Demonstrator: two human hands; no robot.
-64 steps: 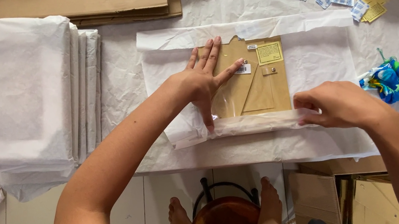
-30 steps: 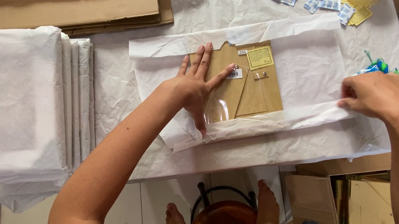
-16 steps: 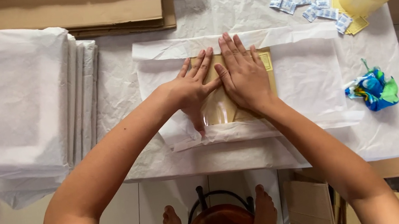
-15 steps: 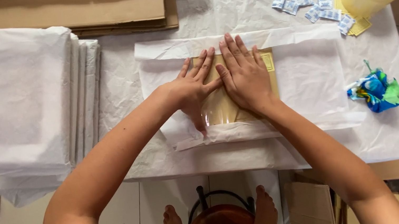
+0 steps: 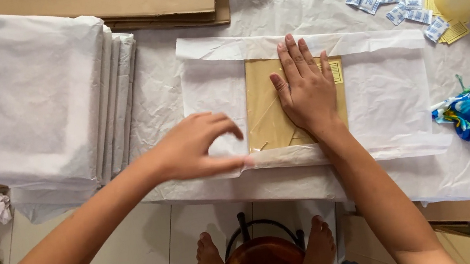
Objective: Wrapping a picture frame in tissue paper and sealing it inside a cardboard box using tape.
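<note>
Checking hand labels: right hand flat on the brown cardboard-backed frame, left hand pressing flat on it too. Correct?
Not quite. In the head view the right hand lies flat on the brown cardboard-backed frame, but the left hand pinches the white tissue paper beside it.

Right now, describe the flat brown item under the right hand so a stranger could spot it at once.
Start at the white paper-covered table and find the smaller white tissue sheet spread mid-table. On it lies a flat tan cardboard-backed panel, pressed by the right hand. It alone is brown there; the left hand pinches the tissue beside it.
</note>
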